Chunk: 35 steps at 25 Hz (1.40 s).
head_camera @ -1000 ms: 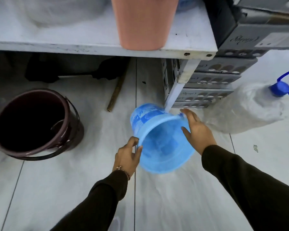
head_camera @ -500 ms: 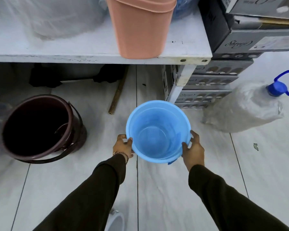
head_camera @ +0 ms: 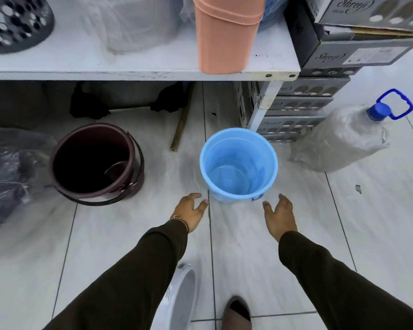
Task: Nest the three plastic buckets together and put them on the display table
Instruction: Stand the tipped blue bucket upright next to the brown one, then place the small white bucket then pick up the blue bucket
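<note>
Bare and spread wide, the left hand [head_camera: 191, 210] and right hand [head_camera: 279, 216] hold nothing, flanking the near side of the blue bucket [head_camera: 239, 164] without touching it. That bucket stands upright on the tiled floor [head_camera: 379, 222], mouth up. Well to its left sits the maroon bucket [head_camera: 94, 160], also upright on the floor, its bail handle down. A peach bucket [head_camera: 227, 34] stands on the bench [head_camera: 138, 72] above. Thin plastic like this should be light and slightly flexible, smooth-walled; the stiffer rim looks the surest hold.
</note>
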Each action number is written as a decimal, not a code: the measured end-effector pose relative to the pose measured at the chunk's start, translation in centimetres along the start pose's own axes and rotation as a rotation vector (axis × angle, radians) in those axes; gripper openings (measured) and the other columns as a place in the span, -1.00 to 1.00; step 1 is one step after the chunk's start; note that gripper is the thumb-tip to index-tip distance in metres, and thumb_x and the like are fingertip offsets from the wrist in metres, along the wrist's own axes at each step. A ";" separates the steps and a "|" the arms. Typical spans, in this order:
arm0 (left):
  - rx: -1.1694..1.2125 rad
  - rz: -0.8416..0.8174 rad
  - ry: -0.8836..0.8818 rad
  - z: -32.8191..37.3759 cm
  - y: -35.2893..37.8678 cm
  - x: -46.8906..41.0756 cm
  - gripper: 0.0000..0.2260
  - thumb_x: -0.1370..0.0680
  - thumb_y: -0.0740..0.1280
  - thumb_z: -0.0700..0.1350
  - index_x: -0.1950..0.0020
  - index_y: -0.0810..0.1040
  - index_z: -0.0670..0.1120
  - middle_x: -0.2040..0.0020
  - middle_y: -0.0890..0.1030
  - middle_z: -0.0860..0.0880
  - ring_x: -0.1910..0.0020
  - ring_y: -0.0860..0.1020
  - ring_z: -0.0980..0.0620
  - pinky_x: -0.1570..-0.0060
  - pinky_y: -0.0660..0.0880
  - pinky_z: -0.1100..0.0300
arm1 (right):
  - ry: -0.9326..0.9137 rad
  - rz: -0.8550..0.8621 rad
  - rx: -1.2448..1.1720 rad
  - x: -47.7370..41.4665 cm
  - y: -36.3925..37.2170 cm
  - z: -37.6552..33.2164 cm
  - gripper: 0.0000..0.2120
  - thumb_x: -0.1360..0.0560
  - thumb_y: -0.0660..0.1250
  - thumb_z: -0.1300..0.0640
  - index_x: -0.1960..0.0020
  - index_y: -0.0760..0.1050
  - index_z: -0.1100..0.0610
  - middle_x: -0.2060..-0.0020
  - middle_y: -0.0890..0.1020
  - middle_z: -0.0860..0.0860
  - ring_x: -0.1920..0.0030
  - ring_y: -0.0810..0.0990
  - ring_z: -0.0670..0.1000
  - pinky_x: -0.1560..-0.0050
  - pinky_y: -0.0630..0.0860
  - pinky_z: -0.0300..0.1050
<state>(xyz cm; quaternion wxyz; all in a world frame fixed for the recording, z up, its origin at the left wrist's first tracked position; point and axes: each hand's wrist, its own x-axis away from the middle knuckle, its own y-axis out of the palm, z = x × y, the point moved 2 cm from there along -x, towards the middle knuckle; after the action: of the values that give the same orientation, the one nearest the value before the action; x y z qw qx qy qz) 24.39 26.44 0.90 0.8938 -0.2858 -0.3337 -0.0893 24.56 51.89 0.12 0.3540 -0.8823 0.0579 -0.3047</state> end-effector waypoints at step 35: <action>-1.304 -0.079 0.449 -25.1 2.2 9.6 -0.62 -0.55 0.15 -0.36 -0.31 0.46 -0.09 -0.20 0.63 -0.12 -0.29 0.50 -0.19 -0.35 0.35 0.00 | -0.966 -0.367 1.077 18.6 25.0 8.5 -0.58 -0.48 0.20 0.37 -0.30 0.49 0.15 -0.19 0.66 0.13 -0.22 0.59 0.23 -0.24 0.50 0.02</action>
<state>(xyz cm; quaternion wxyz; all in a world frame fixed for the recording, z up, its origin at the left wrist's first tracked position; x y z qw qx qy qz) 46.14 14.19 -9.25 0.5830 -0.7272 -0.0291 -0.3613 47.36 32.40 -11.91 0.6667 -0.6180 -0.4094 0.0767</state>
